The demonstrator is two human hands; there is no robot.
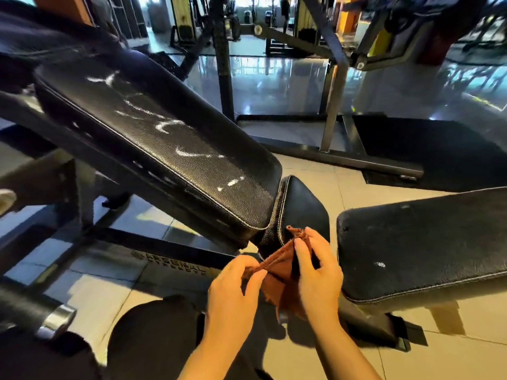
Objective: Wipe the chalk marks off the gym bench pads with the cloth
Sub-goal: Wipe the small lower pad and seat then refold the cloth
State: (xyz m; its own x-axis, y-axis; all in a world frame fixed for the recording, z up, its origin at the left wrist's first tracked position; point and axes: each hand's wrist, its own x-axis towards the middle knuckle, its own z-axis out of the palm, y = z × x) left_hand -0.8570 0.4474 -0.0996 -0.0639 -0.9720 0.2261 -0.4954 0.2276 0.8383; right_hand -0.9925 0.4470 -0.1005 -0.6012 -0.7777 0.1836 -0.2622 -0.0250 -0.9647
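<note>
cloth (279,266) is pinched in fingers of left hand (233,294) and right hand (318,275), lower centre; wiping not begun. chalk marks (170,126), upper left, judged next target.

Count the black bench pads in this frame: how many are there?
3: a long inclined back pad at left with most of the chalk, a small seat pad at its lower end, and another bench's pad at right. Others may lie beyond the frame.
</note>
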